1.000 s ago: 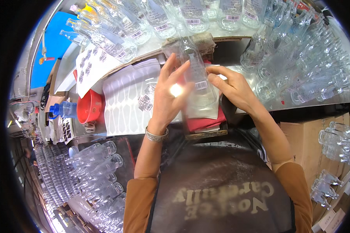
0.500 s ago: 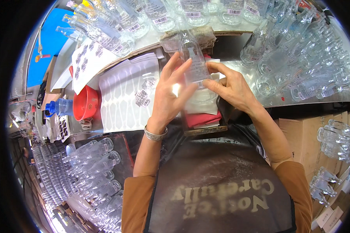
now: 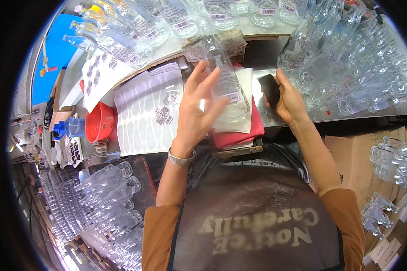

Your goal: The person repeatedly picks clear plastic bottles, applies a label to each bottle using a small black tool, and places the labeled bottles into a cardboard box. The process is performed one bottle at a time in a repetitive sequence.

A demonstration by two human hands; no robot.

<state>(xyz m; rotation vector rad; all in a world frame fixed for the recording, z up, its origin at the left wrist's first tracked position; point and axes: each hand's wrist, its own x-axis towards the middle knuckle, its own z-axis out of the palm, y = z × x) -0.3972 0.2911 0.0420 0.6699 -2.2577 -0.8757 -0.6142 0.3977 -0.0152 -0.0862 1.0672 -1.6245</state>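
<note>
A clear glass bottle point(image 3: 228, 83) with a printed label lies on its side, neck toward the folded cloth point(image 3: 235, 43), over white sheets and a red cloth point(image 3: 256, 121) on a wooden-edged support. My left hand point(image 3: 195, 106) is at the bottle's left side, fingers spread, the thumb blurred across the glass; whether it presses on it I cannot tell. Right of the bottle and apart from it, my right hand point(image 3: 288, 100) grips a flat black piece point(image 3: 270, 90) with a rounded edge; its exact kind does not show.
A label sheet point(image 3: 144, 110) lies left of my left hand, beside a red bowl point(image 3: 99, 122) and a blue-capped bottle point(image 3: 74, 127). Labelled glass bottles crowd the far shelf and the metal table point(image 3: 321, 116) at right. More bottles point(image 3: 108, 198) stand lower left; cardboard boxes point(image 3: 343, 156) are lower right.
My right hand has moved off the bottle to the right, and the flat black piece now shows in it. The left hand stays almost where it was, and the bottle's lower end is uncovered.
</note>
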